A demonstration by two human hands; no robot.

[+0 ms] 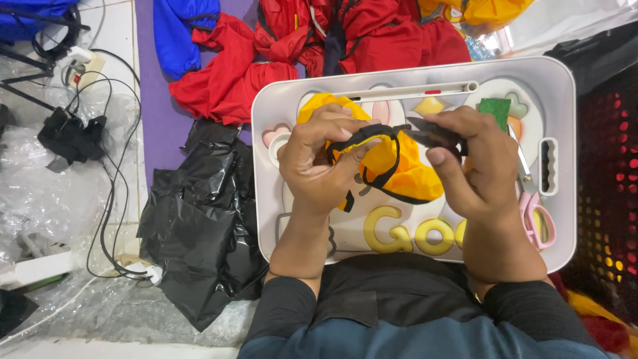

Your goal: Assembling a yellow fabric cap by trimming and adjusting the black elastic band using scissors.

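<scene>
The left hand (pixel 318 159) is closed around a yellow fabric pouch (pixel 392 166) with black trim, its fingers curled over the upper left part of the pouch and pinching the black drawstring cord (pixel 380 143) where it loops across the fabric. The right hand (pixel 475 166) is pressed shut on the other end of the same cord, thumb against forefinger, gripping a short dark section that runs roughly level from left to right between the two hands. The pouch hangs between and just below the hands, above the middle of a white lap tray (pixel 565 86). Its long axis runs from upper left to lower right, with the gathered mouth towards the left hand and the rounded bottom pointing towards the person's right.

The tray rests on the person's lap and carries several items. A slim white pen-like rod (pixel 412 91) lies along the far groove. A green square piece (pixel 495 112) sits near the far right corner, just beyond the right hand. Pink-handled scissors (pixel 535 206) lie along the right edge, blades pointing away from the person.

To the left of the tray, a crumpled black plastic bag (pixel 199 226) lies on the floor. Beyond the tray, red fabric bags (pixel 266 60) are piled together, with a blue fabric bag (pixel 183 33) beside them.
</scene>
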